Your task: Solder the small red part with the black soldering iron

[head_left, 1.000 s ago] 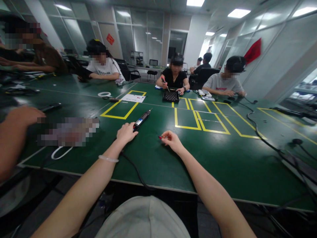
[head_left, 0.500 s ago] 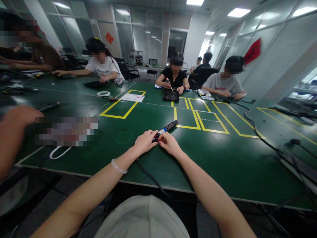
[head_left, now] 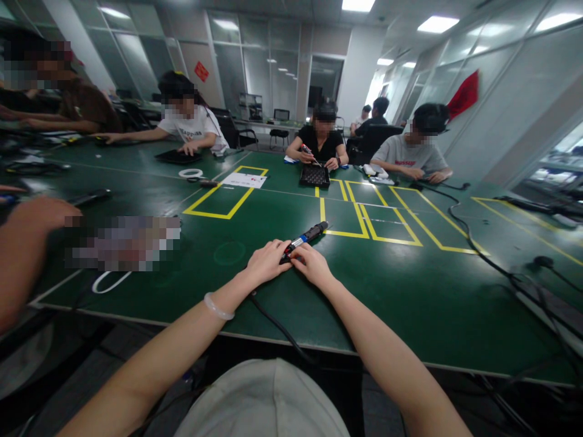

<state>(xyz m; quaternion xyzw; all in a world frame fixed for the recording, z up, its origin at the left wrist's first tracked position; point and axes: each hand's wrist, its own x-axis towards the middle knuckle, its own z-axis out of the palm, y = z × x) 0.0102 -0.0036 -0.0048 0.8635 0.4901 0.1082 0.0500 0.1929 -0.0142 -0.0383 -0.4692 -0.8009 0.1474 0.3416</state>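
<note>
While hands (head_left: 266,262) touch it — corded screwdriver (head_left: 304,237) | tip (head_left: 324,225) away-right | axis diagonal

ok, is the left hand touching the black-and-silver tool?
Touching. In the head view, the left hand is closed over the rear of the tool, no gap showing.

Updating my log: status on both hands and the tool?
Left hand gripping corded tool. Right hand against it. Black cable crossing table edge.

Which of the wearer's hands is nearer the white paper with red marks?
Left. The left hand is on the near side of the paper, slightly right of it; the right hand, also on the near side, is farther right.
</note>
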